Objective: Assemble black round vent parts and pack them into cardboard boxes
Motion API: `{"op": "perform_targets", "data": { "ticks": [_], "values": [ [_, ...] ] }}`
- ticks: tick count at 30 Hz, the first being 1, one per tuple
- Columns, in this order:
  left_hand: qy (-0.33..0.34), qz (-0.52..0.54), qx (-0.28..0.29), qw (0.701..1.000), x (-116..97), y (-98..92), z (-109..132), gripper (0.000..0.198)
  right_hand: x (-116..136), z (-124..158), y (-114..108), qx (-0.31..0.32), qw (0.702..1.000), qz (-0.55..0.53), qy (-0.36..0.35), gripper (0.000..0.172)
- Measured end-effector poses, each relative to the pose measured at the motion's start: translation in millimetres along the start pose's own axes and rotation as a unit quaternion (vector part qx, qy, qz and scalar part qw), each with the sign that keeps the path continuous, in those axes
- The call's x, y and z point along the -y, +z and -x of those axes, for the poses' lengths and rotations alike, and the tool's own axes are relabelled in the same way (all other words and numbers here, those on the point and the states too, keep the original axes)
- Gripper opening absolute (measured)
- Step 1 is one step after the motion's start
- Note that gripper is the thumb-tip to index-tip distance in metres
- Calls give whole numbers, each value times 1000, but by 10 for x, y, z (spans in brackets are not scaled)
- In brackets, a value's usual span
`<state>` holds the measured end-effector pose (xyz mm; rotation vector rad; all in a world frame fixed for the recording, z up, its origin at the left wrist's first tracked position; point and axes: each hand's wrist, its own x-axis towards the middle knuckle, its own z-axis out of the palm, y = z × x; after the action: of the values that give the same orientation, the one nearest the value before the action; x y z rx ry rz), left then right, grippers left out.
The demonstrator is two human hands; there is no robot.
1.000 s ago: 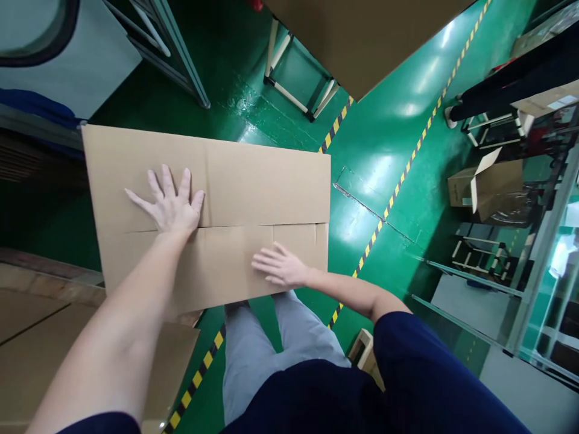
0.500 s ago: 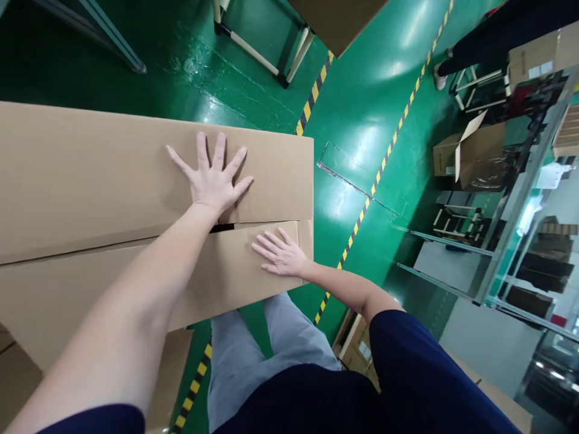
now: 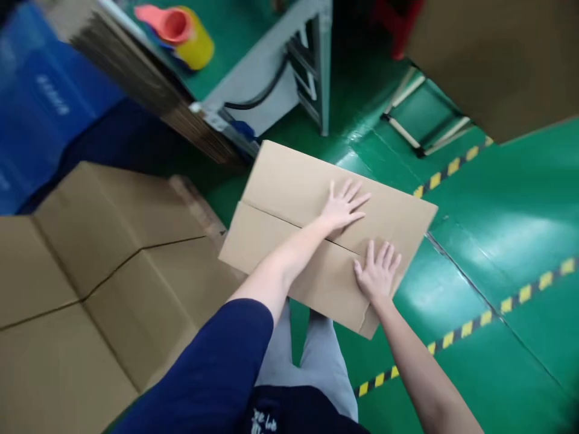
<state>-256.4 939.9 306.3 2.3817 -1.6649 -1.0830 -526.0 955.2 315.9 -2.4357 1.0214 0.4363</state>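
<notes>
A brown cardboard box (image 3: pixel 284 175) stands in front of my legs, its two long top flaps folded down and meeting at a thin seam. My left hand (image 3: pixel 341 208) lies spread on the far flap, just beyond the seam. On the near flap, close to the box's right end, my right hand (image 3: pixel 377 269) rests with its fingers apart. Neither hand grips anything; both palms touch the cardboard. At the right end the near flap's edge sits slightly off the edge beneath it. What the box contains is hidden.
Large creased cardboard (image 3: pixel 149 289) fills the left side. Behind it are stacked flat cardboard sheets (image 3: pixel 149 78), a blue bin (image 3: pixel 49 90) and a metal-framed table (image 3: pixel 253 72) with a yellow roll (image 3: pixel 199 48). Another box (image 3: pixel 497 66) stands at upper right. Yellow-black tape (image 3: pixel 484 319) marks the green floor.
The view has swung left, bringing the table, blue bin and creased cardboard into sight. Both hands stay flat on the box; the right hand's fingers now point away from me, nearer the seam.
</notes>
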Motion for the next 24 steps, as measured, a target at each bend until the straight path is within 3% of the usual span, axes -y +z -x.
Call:
{"op": "perform_targets", "data": {
  "ticks": [2,5,8,11,13,15,17,19,21,22,24],
  "values": [
    [-58,-3,-46,997,140,-87,359,60,41,-53,3,-6,1000,8,-15,78],
    [-167,-22,-113,979,421,-149,1145,64,87,56,2,-12,1000,19,-12,78],
    [-204,-20,-94,974,804,-19,1716,67,80,221,64,-48,999,17,-3,83],
    [-182,-26,-94,978,1086,167,1812,68,192,31,67,-124,992,11,-33,84],
    [-175,-34,-111,978,1153,227,1735,67,568,-515,-110,-158,982,-1,-107,80],
    [-170,-39,-130,976,1164,244,1663,66,1360,-1397,-444,-167,961,-36,-218,71],
    [-166,-43,-150,974,1168,268,1636,66,2533,-2446,-853,-165,926,-75,-332,62],
    [-163,-42,-165,972,1190,323,1643,67,3834,-3444,-1241,-179,900,-100,-384,61],
    [-157,-33,-169,973,1225,382,1665,66,4940,-4237,-1525,-159,904,-120,-378,65],
    [-150,-25,-166,974,1239,398,1677,65,5348,-4542,-1609,-128,918,-129,-351,69],
    [-136,0,-155,979,1253,380,1698,62,5834,-4979,-1656,-55,957,-119,-259,86]
  ]
}}
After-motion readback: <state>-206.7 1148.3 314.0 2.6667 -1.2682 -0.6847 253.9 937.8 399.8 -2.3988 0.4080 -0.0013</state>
